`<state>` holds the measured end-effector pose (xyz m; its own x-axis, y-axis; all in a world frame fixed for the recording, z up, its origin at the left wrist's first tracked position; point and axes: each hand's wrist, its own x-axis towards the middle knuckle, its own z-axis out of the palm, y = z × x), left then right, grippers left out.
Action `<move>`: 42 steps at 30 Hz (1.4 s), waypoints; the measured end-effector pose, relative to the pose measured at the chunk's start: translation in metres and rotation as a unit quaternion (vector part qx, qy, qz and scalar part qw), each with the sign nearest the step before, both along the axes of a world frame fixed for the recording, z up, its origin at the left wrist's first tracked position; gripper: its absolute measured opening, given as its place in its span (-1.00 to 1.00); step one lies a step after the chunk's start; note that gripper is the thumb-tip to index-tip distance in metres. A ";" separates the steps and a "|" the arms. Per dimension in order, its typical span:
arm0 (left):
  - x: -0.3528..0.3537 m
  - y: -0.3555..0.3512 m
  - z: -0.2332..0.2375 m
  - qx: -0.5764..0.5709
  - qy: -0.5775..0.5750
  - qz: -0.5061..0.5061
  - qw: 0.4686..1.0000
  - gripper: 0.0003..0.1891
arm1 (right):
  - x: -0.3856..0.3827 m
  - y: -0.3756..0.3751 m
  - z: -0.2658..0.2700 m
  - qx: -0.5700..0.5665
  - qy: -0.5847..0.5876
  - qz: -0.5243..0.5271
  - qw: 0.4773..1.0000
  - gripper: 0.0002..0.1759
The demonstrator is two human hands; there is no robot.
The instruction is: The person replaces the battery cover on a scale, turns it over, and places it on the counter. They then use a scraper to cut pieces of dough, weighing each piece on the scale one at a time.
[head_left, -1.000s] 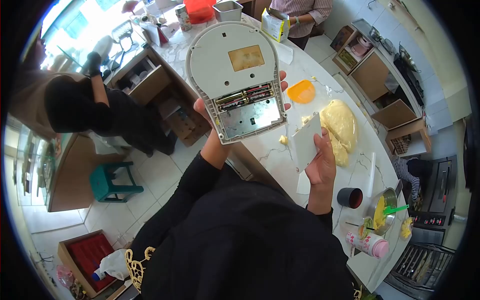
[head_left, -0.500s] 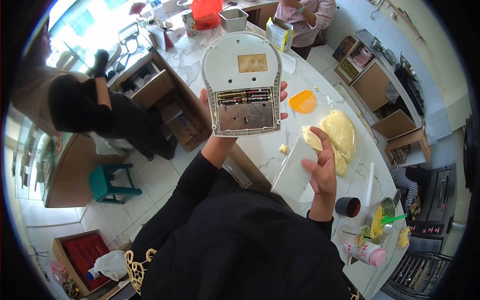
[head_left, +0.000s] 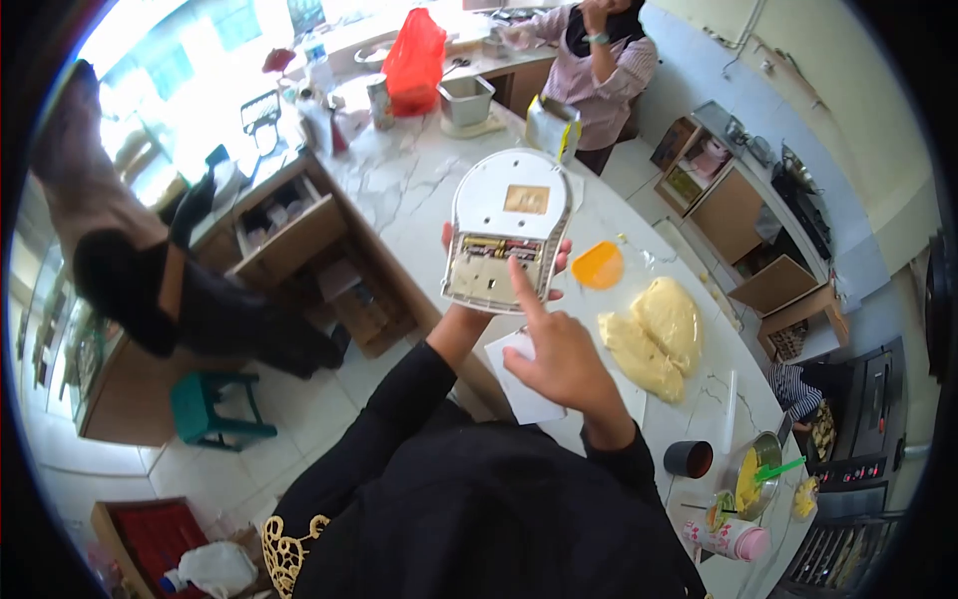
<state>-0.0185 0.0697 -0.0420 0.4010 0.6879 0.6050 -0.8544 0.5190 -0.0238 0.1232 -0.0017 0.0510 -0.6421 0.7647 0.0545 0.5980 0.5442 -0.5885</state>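
Note:
My left hand (head_left: pixel 564 258) holds a white kitchen scale (head_left: pixel 499 210) from beneath, underside up, its fingers wrapped round the edges. The battery compartment is uncovered, showing batteries (head_left: pixel 486 247) side by side above a bare metallic-looking panel. My right hand (head_left: pixel 564 354) reaches over the lower part of the scale; its index finger stretches to the batteries, the tip right at them. The thumb stands apart and the other fingers curl under. Below that hand shows a flat white piece (head_left: pixel 519 384), partly hidden by it.
Yellow dough (head_left: pixel 664 334) and an orange scraper (head_left: pixel 599 266) lie on the marble counter (head_left: pixel 399 180). A dark cup (head_left: pixel 689 459), a bowl of yellow mixture (head_left: pixel 758 474) and a pink-capped bottle (head_left: pixel 733 539) stand right. Co-workers are nearby; a green stool (head_left: pixel 215 409) stands left.
My left hand has lowered the scale, farther from the camera. My right hand has moved left from beside the dough, bringing its index finger to the batteries. The camera view has shifted.

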 end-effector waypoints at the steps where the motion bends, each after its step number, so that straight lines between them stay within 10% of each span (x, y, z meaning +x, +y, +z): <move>1: -0.001 0.000 -0.003 -0.004 0.006 -0.002 1.000 0.21 | -0.001 0.001 -0.001 -0.001 0.001 0.003 1.000 0.04; 28: 0.021 0.098 -0.022 0.040 -0.003 -0.260 0.965 0.22 | -0.011 0.035 -0.012 0.006 -0.068 -0.162 0.984 0.08; 42: 0.053 0.119 -0.057 0.014 0.137 -0.231 0.963 0.13 | 0.017 0.046 -0.042 0.065 -0.044 -0.188 0.979 0.10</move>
